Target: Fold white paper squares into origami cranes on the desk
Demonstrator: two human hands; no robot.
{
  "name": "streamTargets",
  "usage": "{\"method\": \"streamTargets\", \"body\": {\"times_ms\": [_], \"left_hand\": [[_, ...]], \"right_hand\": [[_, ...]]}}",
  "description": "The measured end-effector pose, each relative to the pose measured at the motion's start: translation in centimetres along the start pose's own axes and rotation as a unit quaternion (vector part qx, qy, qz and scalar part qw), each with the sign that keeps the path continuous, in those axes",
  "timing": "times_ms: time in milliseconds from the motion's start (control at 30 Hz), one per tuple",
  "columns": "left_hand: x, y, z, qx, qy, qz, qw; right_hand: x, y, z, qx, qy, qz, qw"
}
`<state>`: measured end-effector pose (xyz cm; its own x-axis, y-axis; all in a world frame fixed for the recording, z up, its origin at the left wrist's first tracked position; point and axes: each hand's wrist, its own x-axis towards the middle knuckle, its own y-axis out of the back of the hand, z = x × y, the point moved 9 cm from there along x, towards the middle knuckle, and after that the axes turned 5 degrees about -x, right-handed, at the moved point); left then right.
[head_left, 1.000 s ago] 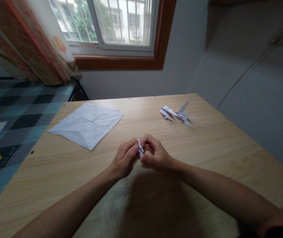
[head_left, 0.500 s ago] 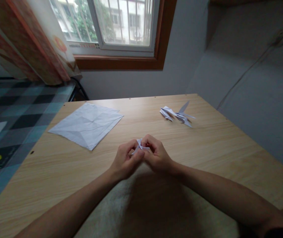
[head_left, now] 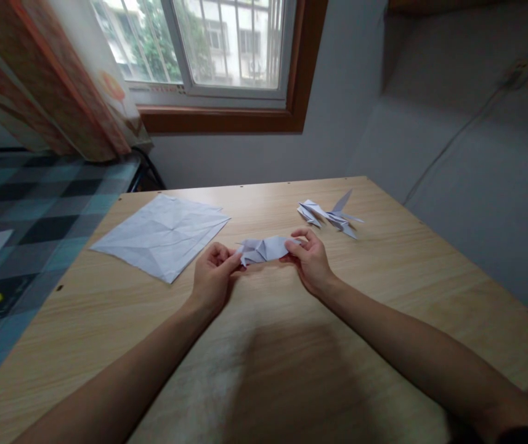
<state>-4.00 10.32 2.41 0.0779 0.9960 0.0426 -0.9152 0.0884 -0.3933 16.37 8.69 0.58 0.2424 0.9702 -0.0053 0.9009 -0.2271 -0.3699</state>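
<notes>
From my remote seat I had one folded paper (head_left: 275, 248) up over the middle of the table (head_left: 397, 283): left hand (head_left: 212, 274) pinching one end, right hand (head_left: 313, 259) pinching the other! Creased paper (head_left: 162, 234) lay ahead to the left, spiky paper folds (head_left: 335, 217) ahead to the right, number unclear; between them, open wood ran to the far edge. Wall (head_left: 476, 185) flanked the right.

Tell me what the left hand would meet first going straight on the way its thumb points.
First, the folded white paper piece pinched by the left hand; beyond it, probably the right hand, though depth is unclear.
</notes>
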Motion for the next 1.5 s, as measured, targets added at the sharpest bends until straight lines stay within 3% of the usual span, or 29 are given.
{"method": "streamTargets", "body": {"times_ms": [300,467,967,1133,1333,1433,1500], "left_hand": [[0.7,0.5,-0.8,-0.11,0.096,0.007,0.989],[1.0,1.0,-0.9,-0.142,0.11,0.024,0.984],[1.5,1.7,-0.9,-0.066,0.101,0.024,0.992],[1.4,2.0,-1.0,-0.064,0.101,0.056,0.991],[0.6,0.8,-0.4,0.001,0.05,0.018,0.999],[0.4,0.9,1.4,0.119,-0.046,0.023,0.992],[0.4,1.2,3.2,0.238,-0.119,0.038,0.963]], "right_hand": [[1.3,1.2,0.0,-0.008,-0.02,0.001,1.0],[1.5,1.6,-0.1,0.012,-0.03,0.018,0.999],[2.8,2.6,-0.5,-0.027,-0.005,0.019,0.999],[3.8,5.0,-0.9,-0.01,0.011,0.103,0.995],[5.1,8.0,-1.3,0.011,0.034,0.177,0.984],[5.6,8.4,-1.4,0.011,0.049,0.182,0.982],[5.7,8.3,-1.5,-0.002,0.057,0.177,0.983]]}}
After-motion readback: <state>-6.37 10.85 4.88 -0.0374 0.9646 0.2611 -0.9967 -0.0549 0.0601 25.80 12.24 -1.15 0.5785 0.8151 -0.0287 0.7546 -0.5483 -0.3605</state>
